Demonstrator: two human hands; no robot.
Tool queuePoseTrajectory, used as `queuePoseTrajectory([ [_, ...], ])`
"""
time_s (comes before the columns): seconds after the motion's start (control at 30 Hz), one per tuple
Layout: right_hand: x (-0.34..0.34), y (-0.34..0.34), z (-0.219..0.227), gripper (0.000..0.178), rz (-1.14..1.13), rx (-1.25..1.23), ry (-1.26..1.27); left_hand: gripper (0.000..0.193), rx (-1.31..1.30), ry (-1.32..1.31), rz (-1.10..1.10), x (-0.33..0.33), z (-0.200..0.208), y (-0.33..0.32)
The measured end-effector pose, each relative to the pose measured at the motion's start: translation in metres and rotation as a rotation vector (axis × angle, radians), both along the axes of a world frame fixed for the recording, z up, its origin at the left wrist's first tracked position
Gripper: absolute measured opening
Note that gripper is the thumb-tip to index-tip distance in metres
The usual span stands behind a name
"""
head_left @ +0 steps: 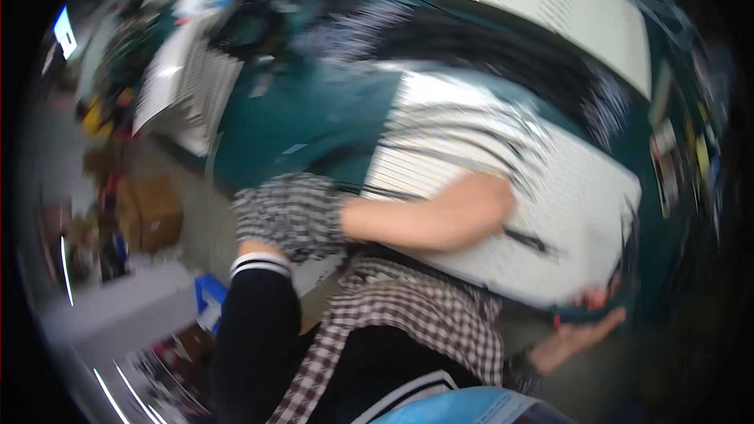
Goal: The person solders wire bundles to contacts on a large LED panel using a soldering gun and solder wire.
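A white board with rows of fine ridges or slots lies on the green work table, and thin black cables run across it. Over its middle, my left hand is closed in a fist around a black cable. A short dark end of that cable sticks out past the fist. Off the board's near right corner, my right hand is curled with its palm turned up. In it sits a dark hand tool with red on it; blur hides its exact kind. Motion smears much of the picture.
Behind the board lies a long bundle of black cables in shiny wrapping. Another white slotted board stands at the far right. White ridged pieces hang at the table's left edge. A cardboard box is on the left.
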State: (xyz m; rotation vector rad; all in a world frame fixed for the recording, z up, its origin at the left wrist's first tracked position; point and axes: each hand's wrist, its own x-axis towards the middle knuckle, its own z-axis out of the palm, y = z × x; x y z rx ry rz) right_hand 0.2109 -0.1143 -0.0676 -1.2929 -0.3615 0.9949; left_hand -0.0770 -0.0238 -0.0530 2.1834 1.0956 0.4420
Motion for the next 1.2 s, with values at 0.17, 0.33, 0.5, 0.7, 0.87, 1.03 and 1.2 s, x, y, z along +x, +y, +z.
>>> queuePoseTrajectory([
  [0.17,0.0,0.004,-0.014,0.081,0.214,0.248,0.056,0.015,0.007,-0.048,-0.109,-0.009,0.022,0.014],
  [0.33,-0.003,0.005,-0.002,0.081,0.212,0.233,-0.012,0.014,-0.119,-0.053,-0.166,-0.007,0.023,0.018],
  [0.5,-0.001,0.003,-0.003,0.081,0.21,0.219,-0.005,0.014,-0.223,-0.056,-0.155,-0.005,0.03,0.009],
  [0.7,0.0,0.003,-0.004,0.081,0.207,0.22,-0.003,0.014,0.017,0.142,-0.08,-0.028,0.041,0.017],
  [0.87,0.001,0.005,0.0,0.082,0.217,0.211,0.0,0.017,0.144,0.063,-0.027,-0.011,0.036,0.021],
  [1.03,0.001,0.006,-0.002,0.083,0.208,0.206,0.016,0.016,0.063,0.019,-0.114,0.01,0.018,0.028],
  [1.2,-0.001,0.005,0.001,0.084,0.208,0.198,-0.022,0.012,0.057,-0.08,-0.088,0.007,0.02,0.026],
])
